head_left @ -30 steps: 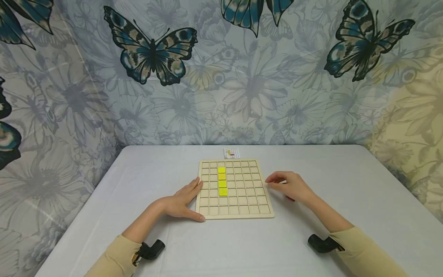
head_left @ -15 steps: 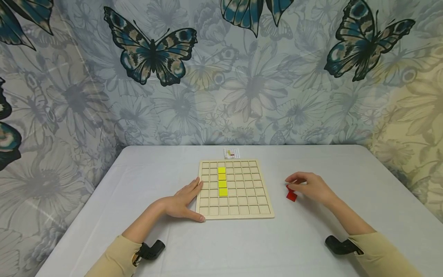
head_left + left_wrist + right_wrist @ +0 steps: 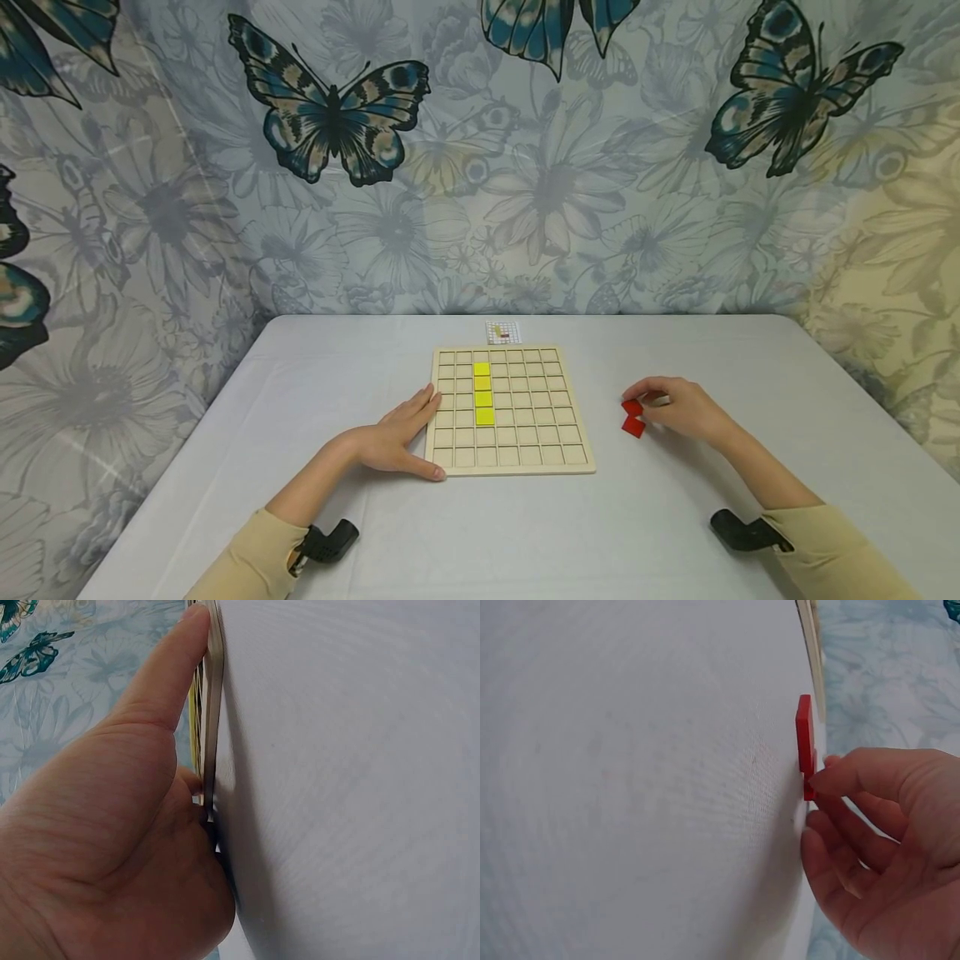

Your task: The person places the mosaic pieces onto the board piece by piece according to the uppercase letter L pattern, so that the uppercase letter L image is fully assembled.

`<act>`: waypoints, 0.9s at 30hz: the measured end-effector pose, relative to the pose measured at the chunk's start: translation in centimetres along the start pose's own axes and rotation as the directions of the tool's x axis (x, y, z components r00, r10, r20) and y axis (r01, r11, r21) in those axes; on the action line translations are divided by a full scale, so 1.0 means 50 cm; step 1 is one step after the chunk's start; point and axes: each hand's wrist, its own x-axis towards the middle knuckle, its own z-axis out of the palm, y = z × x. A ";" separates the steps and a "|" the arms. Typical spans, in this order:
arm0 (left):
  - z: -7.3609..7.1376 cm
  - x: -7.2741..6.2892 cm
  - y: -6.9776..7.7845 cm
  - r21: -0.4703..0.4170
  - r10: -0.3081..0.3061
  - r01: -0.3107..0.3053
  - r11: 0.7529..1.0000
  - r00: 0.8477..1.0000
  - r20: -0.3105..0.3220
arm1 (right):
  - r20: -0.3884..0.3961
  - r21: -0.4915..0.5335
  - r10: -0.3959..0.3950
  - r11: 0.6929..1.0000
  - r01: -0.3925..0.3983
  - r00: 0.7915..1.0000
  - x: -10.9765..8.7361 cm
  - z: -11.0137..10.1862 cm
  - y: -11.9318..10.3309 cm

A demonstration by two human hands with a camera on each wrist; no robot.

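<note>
A square wooden grid board (image 3: 540,435) lies on the table, with several yellow square tiles (image 3: 483,398) in one column of its cells. My left hand (image 3: 390,435) rests at the board's left edge with its fingers spread, the thumb at the near left corner. In the left wrist view the thumb (image 3: 161,682) lies along the board's edge (image 3: 214,697). To the right of the board, my right hand (image 3: 678,407) pinches a red square tile (image 3: 632,407) between thumb and index finger. A second red tile (image 3: 633,427) lies just nearer, its corner at the first one.
A small printed grid card (image 3: 502,332) lies behind the board's far edge. White cloth covers the table (image 3: 360,358), which ends at a wall with butterfly and flower print (image 3: 540,192). Each wrist wears a black camera (image 3: 330,542).
My right hand has moved away from the board's right edge to the red tiles, uncovering them, and its fingers have settled at the farther one. The left hand stays in place.
</note>
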 end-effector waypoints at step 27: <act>0.000 0.001 -0.003 0.008 0.012 -0.012 1.000 1.000 -0.004 | -0.042 -0.046 0.018 0.999 -0.020 0.999 0.007 0.012 0.001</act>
